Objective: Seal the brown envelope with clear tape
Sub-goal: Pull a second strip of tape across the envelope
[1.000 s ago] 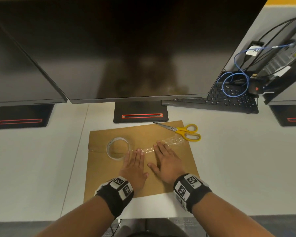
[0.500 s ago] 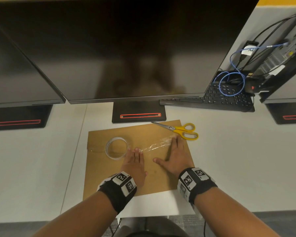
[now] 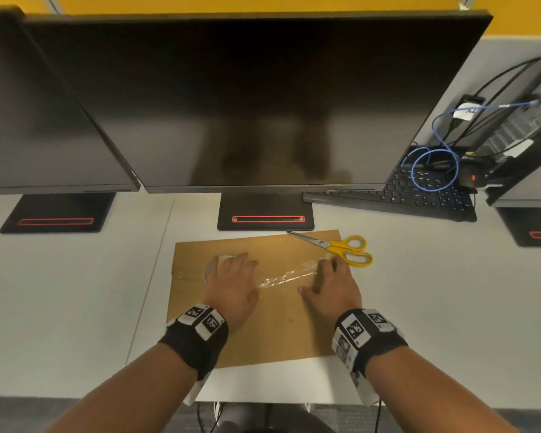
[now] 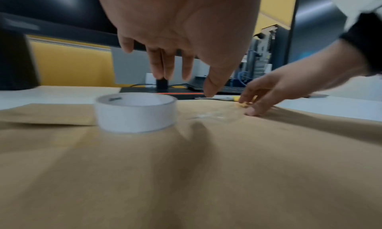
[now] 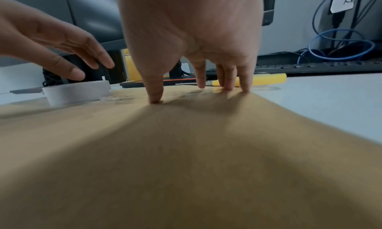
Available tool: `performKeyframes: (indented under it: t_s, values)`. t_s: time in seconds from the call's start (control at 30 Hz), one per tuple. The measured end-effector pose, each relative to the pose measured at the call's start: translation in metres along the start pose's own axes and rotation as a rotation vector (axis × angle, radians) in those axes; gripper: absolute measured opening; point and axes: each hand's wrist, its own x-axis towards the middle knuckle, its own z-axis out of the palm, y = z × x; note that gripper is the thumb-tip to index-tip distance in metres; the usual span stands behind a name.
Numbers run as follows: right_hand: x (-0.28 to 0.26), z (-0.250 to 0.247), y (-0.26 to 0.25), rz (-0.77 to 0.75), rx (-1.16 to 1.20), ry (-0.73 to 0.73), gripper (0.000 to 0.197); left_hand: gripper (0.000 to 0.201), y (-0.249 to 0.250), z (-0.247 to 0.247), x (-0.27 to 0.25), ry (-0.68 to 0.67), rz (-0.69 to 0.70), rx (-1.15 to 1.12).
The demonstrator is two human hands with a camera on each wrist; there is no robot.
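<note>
A brown envelope point(image 3: 272, 332) lies flat on the white desk in front of me. A crinkled strip of clear tape point(image 3: 289, 276) runs across its flap seam. My right hand point(image 3: 333, 284) presses straight fingers on the strip's right end, fingertips point(image 5: 227, 87) down on the paper. My left hand point(image 3: 231, 279) hovers with fingers spread above the roll of clear tape point(image 4: 135, 114), which stands on the envelope's left part; it holds nothing. In the head view the roll point(image 3: 209, 270) is mostly hidden under that hand.
Yellow-handled scissors point(image 3: 345, 250) lie at the envelope's far right corner, just beyond my right fingers. A monitor stand point(image 3: 264, 210) sits right behind the envelope, a keyboard point(image 3: 419, 195) and blue cable point(image 3: 434, 165) at the back right. A big monitor point(image 3: 247, 101) overhangs the desk.
My right hand has slid rightward along the tape strip to its end near the scissors. My left hand has lifted off the envelope and moved forward over the tape roll.
</note>
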Motion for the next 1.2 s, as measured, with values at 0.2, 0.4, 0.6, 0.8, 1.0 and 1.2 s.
performKeyframes:
  t_s: [0.2, 0.4, 0.6, 0.8, 1.0, 1.2]
  values:
    - [-0.003, 0.005, -0.026, -0.154, 0.016, 0.004, 0.05, 0.083, -0.031, -0.004, 0.02, -0.12, -0.205, -0.132]
    - [-0.001, 0.008, -0.054, -0.221, 0.286, -0.172, 0.033, 0.08, -0.034, 0.004, 0.032, -0.203, -0.153, -0.213]
    - [0.007, 0.004, -0.076, -0.313, 0.466, -0.214, 0.05, 0.078, -0.035, 0.002, 0.026, -0.094, -0.03, -0.433]
    - [0.012, 0.003, -0.084, -0.281, 0.651, -0.142, 0.03, 0.079, -0.045, -0.006, 0.021, 0.012, 0.025, -0.602]
    - [0.012, -0.004, -0.087, -0.25, 0.828, -0.098, 0.014, 0.087, -0.049, -0.018, 0.016, 0.01, 0.042, -0.668]
    - [0.014, -0.012, -0.089, -0.172, 0.83, -0.08, 0.007, 0.075, -0.052, -0.018, 0.012, 0.064, 0.045, -0.848]
